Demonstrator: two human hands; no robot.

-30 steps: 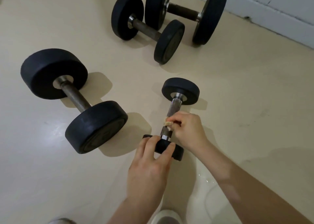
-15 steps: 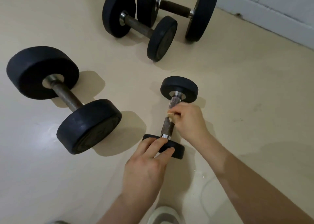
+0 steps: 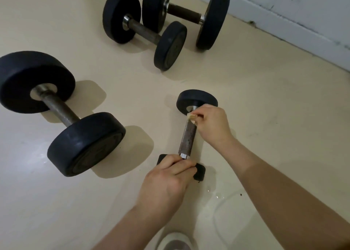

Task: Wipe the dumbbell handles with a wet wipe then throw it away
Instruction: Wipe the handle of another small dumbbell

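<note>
Right hand [image 3: 210, 124] pinched the wet wipe [image 3: 191, 116], mostly hidden by fingers, at the far end of the small dumbbell [image 3: 187, 136] on the floor [image 3: 265, 98]; left hand [image 3: 166, 181] grip curled round its half-covered near weight.

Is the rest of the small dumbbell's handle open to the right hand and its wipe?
Probably yes. The right hand pinches the wipe at the far end; the handle lies bare from there to the left hand, which grips only the near weight.
</note>
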